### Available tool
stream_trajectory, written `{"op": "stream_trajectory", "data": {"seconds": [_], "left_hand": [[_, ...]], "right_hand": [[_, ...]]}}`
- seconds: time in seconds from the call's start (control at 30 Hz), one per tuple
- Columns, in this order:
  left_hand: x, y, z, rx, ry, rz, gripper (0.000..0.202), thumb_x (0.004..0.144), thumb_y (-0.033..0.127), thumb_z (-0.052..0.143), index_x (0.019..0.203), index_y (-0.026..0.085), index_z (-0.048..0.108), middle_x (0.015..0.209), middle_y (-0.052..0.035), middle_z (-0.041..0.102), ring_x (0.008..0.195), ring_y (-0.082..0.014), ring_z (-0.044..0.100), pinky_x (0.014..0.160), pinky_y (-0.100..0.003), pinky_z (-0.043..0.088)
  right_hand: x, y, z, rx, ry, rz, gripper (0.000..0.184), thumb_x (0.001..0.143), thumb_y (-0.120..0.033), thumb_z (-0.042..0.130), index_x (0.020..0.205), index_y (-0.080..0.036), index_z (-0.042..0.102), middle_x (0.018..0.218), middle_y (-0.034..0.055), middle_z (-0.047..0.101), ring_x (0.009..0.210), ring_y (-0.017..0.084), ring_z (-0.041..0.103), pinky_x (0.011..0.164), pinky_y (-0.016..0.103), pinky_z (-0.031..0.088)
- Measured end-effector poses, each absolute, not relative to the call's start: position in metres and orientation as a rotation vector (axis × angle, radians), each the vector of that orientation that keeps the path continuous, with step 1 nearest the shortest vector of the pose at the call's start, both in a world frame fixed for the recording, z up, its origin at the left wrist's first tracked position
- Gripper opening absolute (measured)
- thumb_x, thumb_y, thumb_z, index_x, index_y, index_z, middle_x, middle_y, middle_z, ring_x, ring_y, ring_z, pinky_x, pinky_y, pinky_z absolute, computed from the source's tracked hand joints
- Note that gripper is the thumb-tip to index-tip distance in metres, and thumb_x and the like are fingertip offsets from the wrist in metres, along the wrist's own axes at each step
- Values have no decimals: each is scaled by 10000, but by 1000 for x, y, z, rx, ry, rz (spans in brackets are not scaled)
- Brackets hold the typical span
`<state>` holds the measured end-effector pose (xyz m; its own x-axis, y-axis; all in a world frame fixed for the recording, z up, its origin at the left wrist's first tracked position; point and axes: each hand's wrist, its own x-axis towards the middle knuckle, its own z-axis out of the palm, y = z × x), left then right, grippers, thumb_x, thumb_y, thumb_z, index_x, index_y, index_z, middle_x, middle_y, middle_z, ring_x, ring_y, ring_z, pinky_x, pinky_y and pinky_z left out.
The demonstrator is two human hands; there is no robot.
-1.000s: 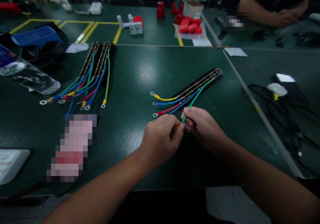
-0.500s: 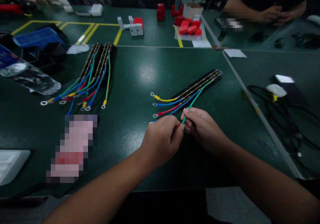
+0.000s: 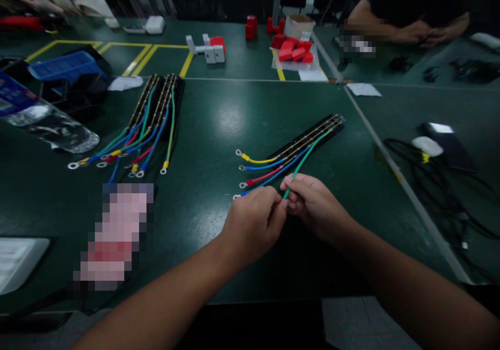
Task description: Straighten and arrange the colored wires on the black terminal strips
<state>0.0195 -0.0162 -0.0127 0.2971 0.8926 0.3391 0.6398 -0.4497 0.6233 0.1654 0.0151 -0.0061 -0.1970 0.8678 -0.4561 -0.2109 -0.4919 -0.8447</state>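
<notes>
My left hand [image 3: 255,217] pinches the near end of a green wire [image 3: 300,165], whose tip is hidden by my fingers. Close beside it, my right hand [image 3: 308,196] grips the same wire slightly farther up. That wire runs back to a black terminal strip [image 3: 304,135] lying slanted on the table. Other wires with ring terminals fan out from the strip towards the left: a yellow wire [image 3: 261,160], a red wire [image 3: 265,175] and blue wires, one of them partly behind my left hand.
Two more wired strips [image 3: 160,97] lie at left, beside a plastic bottle [image 3: 50,123] and a blue tray [image 3: 66,66]. Red blocks [image 3: 291,50] sit at the back. Black cables [image 3: 425,183] are at right. A pixelated object [image 3: 117,235] lies front left. Another person's hands [image 3: 424,32] are at back right.
The whole view has shifted slightly, so things sit a little lower in the picture. Both hands keep their hold on the green wire, with almost no movement.
</notes>
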Motion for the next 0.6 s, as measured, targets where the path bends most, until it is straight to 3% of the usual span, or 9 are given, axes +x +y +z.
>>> {"op": "stream_trajectory", "data": {"seconds": [0.37,0.6], "left_hand": [[21,-18,-19,2325,1396,883,206,895,293,436,769,173,546,698,-8,583,630,-129,529,560,-270,343],[20,-17,-17,2290,1381,811,216,913,282,404,790,171,544,711,-12,583,641,-137,535,581,-278,357]], "right_hand": [[165,15,-3,-1254,-691,1867,149,708,-262,653,718,-149,556,478,-76,368,411,35,306,405,171,238],[165,13,-5,-1231,-671,1910,174,721,-286,662,715,-153,550,477,-73,372,421,43,324,414,176,241]]}}
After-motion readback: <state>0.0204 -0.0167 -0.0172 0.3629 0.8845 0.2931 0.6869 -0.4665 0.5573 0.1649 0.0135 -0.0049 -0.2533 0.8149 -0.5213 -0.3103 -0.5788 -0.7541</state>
